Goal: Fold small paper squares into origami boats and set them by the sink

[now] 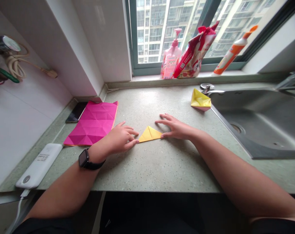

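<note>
The left hand (120, 138) and right hand (176, 127) lie open, fingertips touching the yellow origami triangle (149, 134) between them.

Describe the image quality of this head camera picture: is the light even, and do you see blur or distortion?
In the head view, daylight enters through the window, and the towers outside look washed out; the speckled countertop is softly lit, with faint shadows under the right hand; wide-angle distortion curves the edges and stretches the left forearm; no strong blur shows.
</note>
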{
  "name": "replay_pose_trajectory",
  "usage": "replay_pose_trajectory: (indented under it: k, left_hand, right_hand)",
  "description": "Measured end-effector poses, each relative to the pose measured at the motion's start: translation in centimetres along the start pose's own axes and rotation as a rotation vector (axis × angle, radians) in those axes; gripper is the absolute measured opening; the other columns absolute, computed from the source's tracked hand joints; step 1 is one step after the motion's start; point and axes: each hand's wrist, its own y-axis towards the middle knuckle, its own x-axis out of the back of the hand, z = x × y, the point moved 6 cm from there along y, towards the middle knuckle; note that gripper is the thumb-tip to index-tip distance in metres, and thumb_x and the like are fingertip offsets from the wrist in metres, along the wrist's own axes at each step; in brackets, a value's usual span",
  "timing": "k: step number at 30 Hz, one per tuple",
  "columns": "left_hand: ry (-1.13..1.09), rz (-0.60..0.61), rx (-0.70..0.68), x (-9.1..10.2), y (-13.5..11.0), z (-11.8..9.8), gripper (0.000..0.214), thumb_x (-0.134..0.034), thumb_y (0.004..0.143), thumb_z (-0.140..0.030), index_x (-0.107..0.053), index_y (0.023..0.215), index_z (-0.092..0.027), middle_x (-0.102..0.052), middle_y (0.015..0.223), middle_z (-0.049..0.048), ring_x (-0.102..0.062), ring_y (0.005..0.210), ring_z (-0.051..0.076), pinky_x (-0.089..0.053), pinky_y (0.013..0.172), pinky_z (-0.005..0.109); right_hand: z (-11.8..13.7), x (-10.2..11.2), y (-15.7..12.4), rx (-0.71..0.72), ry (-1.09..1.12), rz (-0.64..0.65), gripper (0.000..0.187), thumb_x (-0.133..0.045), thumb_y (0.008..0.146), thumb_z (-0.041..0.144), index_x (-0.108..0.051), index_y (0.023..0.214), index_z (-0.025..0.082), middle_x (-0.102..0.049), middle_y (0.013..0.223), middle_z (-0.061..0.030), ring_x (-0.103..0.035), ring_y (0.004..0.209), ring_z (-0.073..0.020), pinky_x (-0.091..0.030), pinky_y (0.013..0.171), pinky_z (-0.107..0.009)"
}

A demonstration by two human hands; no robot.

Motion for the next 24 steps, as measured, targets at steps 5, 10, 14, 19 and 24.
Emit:
replay_pose_trajectory:
  k: [5,10,14,19,24]
  left_hand:
    - [0.014,-0.223,-0.013,-0.2,1.0,-0.3,0.028,-0.064,0.110,-0.041,-0.082,0.097,-0.023,-0.082,0.124,0.0078,-0.074,0.113,0.027,-0.055,0.107,0.048]
    - [0.055,-0.238,0.069,-1.8,2.2,-0.9,0.031,-0.082,0.099,-0.042,-0.076,0.121,-0.021,-0.078,0.130,0.0104,-0.071,0.118,0.032,-0.056,0.104,0.047]
    - [0.081,-0.260,0.119,-2.1,2.8,-0.5,0.021,-0.079,0.101,-0.038,-0.076,0.111,-0.020,-0.078,0.124,0.0098,-0.071,0.114,0.030,-0.055,0.100,0.045]
    - [0.099,-0.299,0.107,-1.9,2.9,-0.2,0.021,-0.076,0.102,-0.039,-0.077,0.111,-0.020,-0.081,0.113,0.0088,-0.073,0.104,0.027,-0.055,0.095,0.041]
    - [0.069,-0.347,0.105,-1.8,2.6,-0.1,0.030,-0.069,0.107,-0.039,-0.075,0.128,-0.019,-0.083,0.114,0.0103,-0.076,0.100,0.026,-0.058,0.089,0.038]
  right_hand:
    - [1.0,-0.1,0.2,0.047,-0.009,-0.042,0.063,-0.096,0.080,0.055,-0.078,0.139,0.041,-0.044,0.177,-0.0076,-0.025,0.169,-0.0464,-0.029,0.132,-0.076]
    - [2.6,-1.0,0.1,0.106,-0.030,-0.095,0.046,-0.093,0.087,0.048,-0.082,0.130,0.038,-0.047,0.174,-0.0081,-0.031,0.168,-0.0429,-0.031,0.133,-0.071]
    - [3.7,-1.5,0.0,0.143,-0.066,-0.120,0.043,-0.088,0.092,0.049,-0.081,0.132,0.036,-0.048,0.173,-0.0088,-0.033,0.167,-0.0413,-0.034,0.133,-0.068]
    - [4.4,-1.6,0.0,0.195,-0.098,-0.130,0.053,-0.092,0.086,0.055,-0.080,0.133,0.033,-0.050,0.172,-0.0107,-0.034,0.165,-0.0428,-0.034,0.133,-0.069]
    - [4.6,-1.3,0.0,0.215,-0.101,-0.162,0.038,-0.087,0.092,0.049,-0.082,0.125,0.033,-0.058,0.164,-0.0104,-0.042,0.161,-0.0403,-0.037,0.131,-0.069]
